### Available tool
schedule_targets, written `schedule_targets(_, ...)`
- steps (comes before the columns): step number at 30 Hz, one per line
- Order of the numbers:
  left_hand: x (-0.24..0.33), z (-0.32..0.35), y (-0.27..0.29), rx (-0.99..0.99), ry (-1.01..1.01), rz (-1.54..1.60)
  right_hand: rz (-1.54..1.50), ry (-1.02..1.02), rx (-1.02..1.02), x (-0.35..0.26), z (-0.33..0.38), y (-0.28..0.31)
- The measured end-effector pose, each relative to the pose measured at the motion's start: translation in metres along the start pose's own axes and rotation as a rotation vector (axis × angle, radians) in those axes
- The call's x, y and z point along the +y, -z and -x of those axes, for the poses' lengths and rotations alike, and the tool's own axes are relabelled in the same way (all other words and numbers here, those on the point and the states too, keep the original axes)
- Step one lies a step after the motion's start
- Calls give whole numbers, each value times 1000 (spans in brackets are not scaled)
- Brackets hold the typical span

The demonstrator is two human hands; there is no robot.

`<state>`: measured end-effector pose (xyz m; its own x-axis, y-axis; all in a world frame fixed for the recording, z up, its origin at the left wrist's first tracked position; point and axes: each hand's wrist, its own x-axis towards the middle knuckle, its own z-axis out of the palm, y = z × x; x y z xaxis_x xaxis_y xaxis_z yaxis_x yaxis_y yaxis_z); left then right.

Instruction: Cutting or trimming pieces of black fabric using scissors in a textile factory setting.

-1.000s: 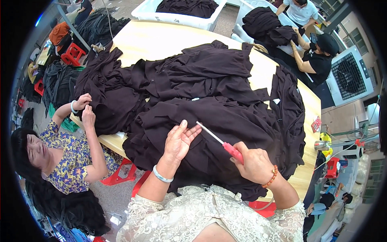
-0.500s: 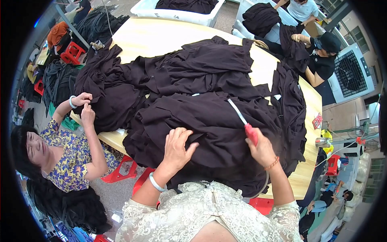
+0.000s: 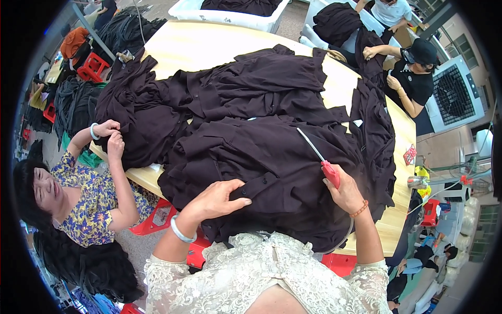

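Dark shirts lie heaped and overlapping on the table in front of me. My left hand is at the near part of the heap, thumb and fingers closed on the edge of a dark buttoned strip of one shirt. My right hand is wrapped round the red handle of a tool with a long thin silvery shaft. The shaft points away from me and to the left, above the cloth. A thin clear hose hangs below my right wrist.
A pale wooden table bears the shirts. At the left, a seated person handles cloth; at the far right, another in a black cap holds dark cloth. A white bin stands beyond the table. Red stools are below its near edge.
My left hand has come nearer me, from spread over the cloth to gripping a buttoned strip that now shows. My right hand with the tool has shifted slightly right. The capped person's hands have moved.
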<state>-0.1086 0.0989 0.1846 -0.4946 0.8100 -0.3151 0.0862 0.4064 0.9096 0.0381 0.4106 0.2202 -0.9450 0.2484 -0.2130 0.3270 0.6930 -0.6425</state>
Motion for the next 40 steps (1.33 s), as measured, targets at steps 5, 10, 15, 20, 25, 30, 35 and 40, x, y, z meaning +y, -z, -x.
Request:
schedule_targets(5,-6,-32,-35,59,47,702,29,143,38,-8,13,-1)
schedule_targets(10,-20,-51,-54,135,42,754,48,111,66,-20,40,9)
schedule_targets(15,-12,-36,-48,281,-14,523,66,153,-85,-16,47,4)
schedule_targets(20,-26,-47,-62,398,-88,458,165,107,-286,-18,58,3)
schedule_targets(25,-51,-52,-58,519,-177,389,204,197,-262,-35,77,13)
schedule_targets(30,-28,-40,-58,474,-324,41,243,185,-272,-35,77,5)
schedule_targets(35,-44,-44,-52,452,-238,82,270,185,-343,-38,75,-2)
schedule_targets(40,-37,-16,-37,324,-92,18,184,172,-260,-39,74,-1)
